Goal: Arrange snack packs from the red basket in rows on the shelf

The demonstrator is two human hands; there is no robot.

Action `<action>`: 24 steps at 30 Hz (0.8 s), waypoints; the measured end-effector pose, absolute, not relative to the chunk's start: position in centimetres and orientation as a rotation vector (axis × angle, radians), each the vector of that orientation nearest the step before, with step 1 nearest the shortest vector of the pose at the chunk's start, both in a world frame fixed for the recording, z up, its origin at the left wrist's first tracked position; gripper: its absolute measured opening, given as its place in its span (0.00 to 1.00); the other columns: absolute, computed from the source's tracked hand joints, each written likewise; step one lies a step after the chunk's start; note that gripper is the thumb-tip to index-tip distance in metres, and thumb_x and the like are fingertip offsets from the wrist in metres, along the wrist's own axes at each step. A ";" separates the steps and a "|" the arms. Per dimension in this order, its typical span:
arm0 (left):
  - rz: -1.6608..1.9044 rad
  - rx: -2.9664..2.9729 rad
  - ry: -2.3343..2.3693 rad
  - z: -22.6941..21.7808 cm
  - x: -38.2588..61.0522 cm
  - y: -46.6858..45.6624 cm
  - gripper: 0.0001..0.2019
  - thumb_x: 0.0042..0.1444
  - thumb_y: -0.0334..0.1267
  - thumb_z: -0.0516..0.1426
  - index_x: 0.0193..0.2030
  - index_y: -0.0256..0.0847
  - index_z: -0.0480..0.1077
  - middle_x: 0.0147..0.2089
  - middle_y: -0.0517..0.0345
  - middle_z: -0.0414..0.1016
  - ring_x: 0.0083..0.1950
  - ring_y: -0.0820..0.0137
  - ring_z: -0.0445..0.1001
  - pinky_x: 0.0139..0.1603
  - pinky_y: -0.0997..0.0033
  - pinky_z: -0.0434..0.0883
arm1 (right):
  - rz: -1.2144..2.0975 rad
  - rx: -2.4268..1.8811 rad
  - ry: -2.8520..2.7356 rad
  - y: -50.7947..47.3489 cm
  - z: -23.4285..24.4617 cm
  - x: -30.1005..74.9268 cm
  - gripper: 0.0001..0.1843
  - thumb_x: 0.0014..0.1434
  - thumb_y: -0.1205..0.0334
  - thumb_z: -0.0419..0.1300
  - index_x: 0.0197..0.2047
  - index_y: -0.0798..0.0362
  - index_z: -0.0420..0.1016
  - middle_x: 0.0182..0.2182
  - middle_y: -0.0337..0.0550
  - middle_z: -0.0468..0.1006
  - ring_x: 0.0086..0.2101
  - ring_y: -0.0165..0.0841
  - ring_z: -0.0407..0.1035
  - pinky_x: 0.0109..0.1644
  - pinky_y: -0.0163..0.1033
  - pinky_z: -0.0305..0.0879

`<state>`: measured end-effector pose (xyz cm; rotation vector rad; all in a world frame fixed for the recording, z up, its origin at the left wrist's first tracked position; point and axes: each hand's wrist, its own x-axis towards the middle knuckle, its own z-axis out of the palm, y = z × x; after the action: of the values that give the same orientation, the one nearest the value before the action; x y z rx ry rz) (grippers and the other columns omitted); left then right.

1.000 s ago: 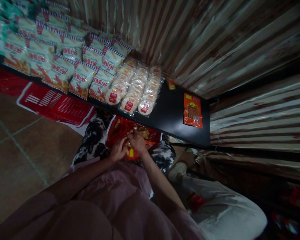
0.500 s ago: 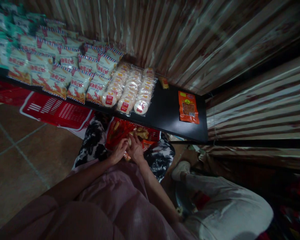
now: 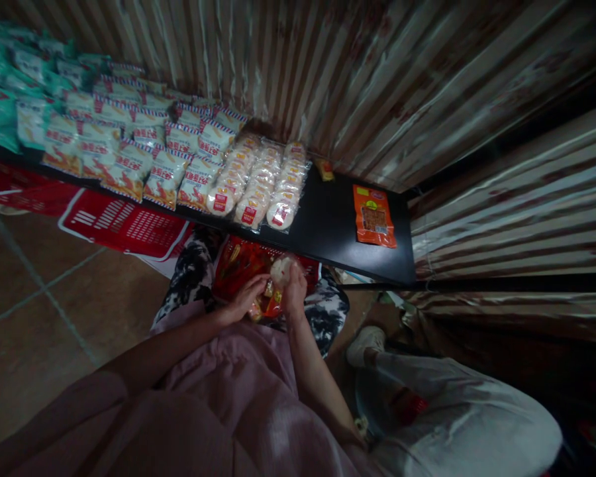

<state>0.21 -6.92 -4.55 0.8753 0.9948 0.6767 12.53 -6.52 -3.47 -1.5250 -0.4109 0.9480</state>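
The right hand (image 3: pixel 295 290) grips a whitish, rounded packet (image 3: pixel 279 270) toward the basket's (image 3: pixel 311 267) right edge, the left hand's (image 3: pixel 248 298) hold unclear.

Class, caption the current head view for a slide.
Right hand holds a whitish item at a red basket, left hand close by, beside a black shelf of snack packets.

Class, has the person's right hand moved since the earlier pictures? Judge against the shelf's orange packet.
Yes: the right hand has moved rightward, nearer the orange packet.
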 end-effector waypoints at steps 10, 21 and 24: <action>0.737 1.024 1.164 -3.3 0.3 -7.1 0.14 0.49 0.36 0.56 0.43 0.41 0.73 0.55 0.54 0.71 0.62 0.63 0.62 0.64 0.64 0.54 | 0.995 -1.433 -0.324 -7.5 -0.4 12.8 0.22 0.48 0.46 0.60 0.38 0.57 0.76 0.33 0.41 0.79 0.33 0.32 0.73 0.40 0.38 0.68; 0.844 0.917 1.202 -2.4 0.2 -6.1 0.12 0.53 0.45 0.52 0.35 0.39 0.71 0.40 0.52 0.76 0.45 0.65 0.73 0.52 0.66 0.67 | 1.051 -1.484 -0.317 -6.9 0.9 11.5 0.28 0.49 0.41 0.58 0.42 0.58 0.75 0.37 0.46 0.80 0.36 0.35 0.74 0.41 0.39 0.69; 0.859 0.794 1.149 -1.4 0.4 -6.0 0.13 0.51 0.47 0.54 0.36 0.40 0.70 0.37 0.54 0.76 0.43 0.66 0.74 0.45 0.69 0.70 | 1.099 -1.517 -0.443 -7.2 1.7 11.3 0.29 0.51 0.40 0.57 0.43 0.58 0.76 0.38 0.46 0.80 0.40 0.36 0.73 0.44 0.38 0.68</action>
<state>0.40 -5.95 -1.38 0.7943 1.1495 0.8591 11.27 -7.19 1.70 -1.5173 -0.4428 1.0994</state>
